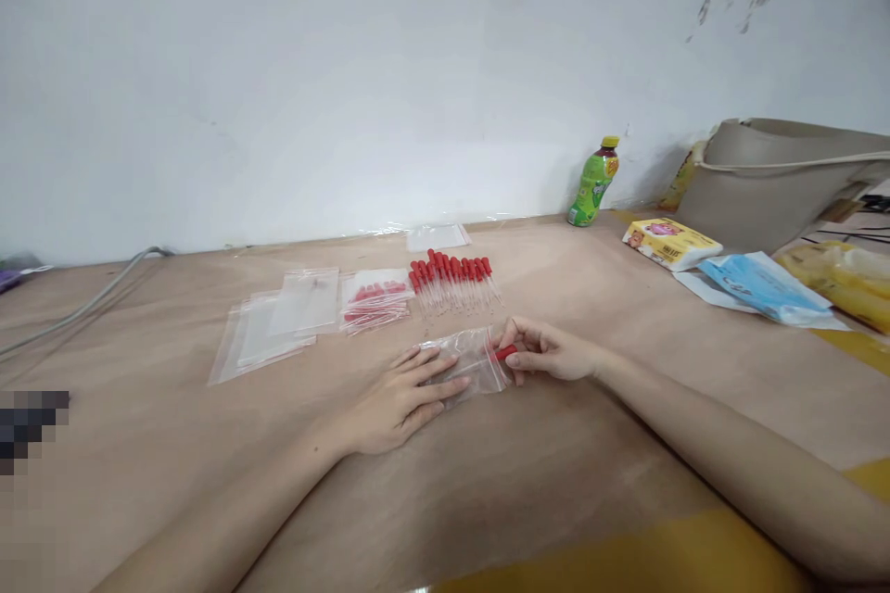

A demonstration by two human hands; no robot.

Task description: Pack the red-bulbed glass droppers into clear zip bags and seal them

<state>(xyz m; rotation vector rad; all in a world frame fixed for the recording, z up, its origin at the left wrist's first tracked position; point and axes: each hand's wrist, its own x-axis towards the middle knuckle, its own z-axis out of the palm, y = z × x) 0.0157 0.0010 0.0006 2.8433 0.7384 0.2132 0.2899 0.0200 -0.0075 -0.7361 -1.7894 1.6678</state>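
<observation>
My left hand (403, 400) lies flat with fingers spread, pressing a clear zip bag (473, 354) onto the table. At the bag's right-hand mouth, my right hand (539, 350) pinches a dropper (505, 353) by its red rubber bulb. The dropper's thin clear stem points left into the bag, though most of it is hard to make out. Just beyond the hands lies a bunch of loose droppers (451, 278) with red bulbs facing away. Left of them is a stack of filled zip bags (376, 296) with red bulbs showing through.
Flat zip bags (278, 324) lie spread to the left, and another bag (438, 237) rests near the wall. At right are a green bottle (593, 183), a yellow tissue pack (671, 244), a blue packet (761, 285) and a grey bin (757, 185). A grey cable (90, 304) runs at far left.
</observation>
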